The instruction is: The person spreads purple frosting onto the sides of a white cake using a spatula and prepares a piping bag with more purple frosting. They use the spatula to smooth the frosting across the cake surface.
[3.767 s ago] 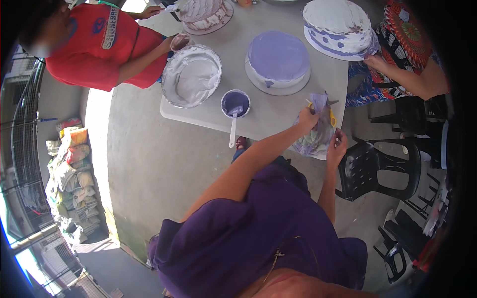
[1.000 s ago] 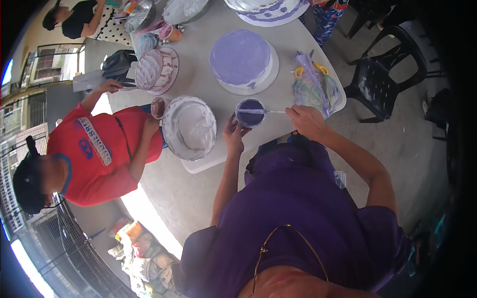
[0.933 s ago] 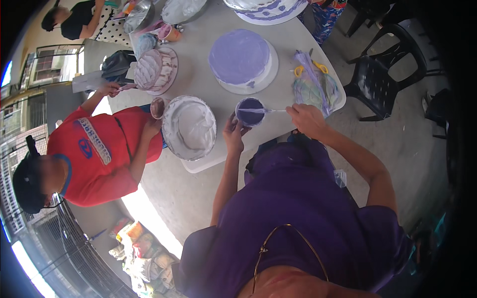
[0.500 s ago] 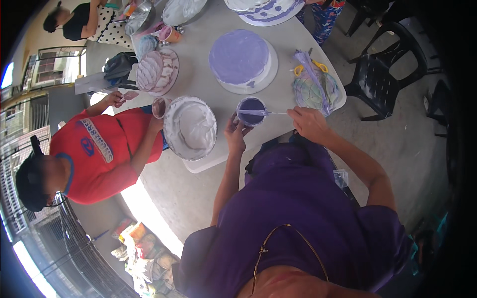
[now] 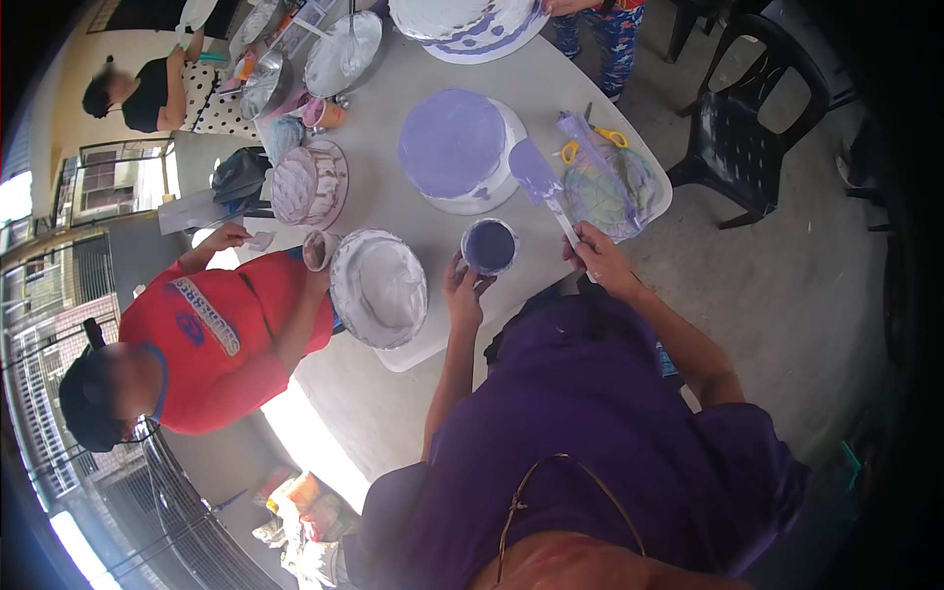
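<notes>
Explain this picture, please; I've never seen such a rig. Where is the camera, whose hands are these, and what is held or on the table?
There is no machine: these are a person's two bare hands. The view comes from the left one of two fisheye cameras worn on that person's head, looking down, so straight edges bend near the rim. The left hand holds a cup of purple frosting. The right hand grips a spatula whose blade is coated in purple. On the table are a purple-topped cake, a bowl of white frosting, and yellow-handled scissors at a plastic bag. The person in the red shirt is a separate co-worker.
</notes>
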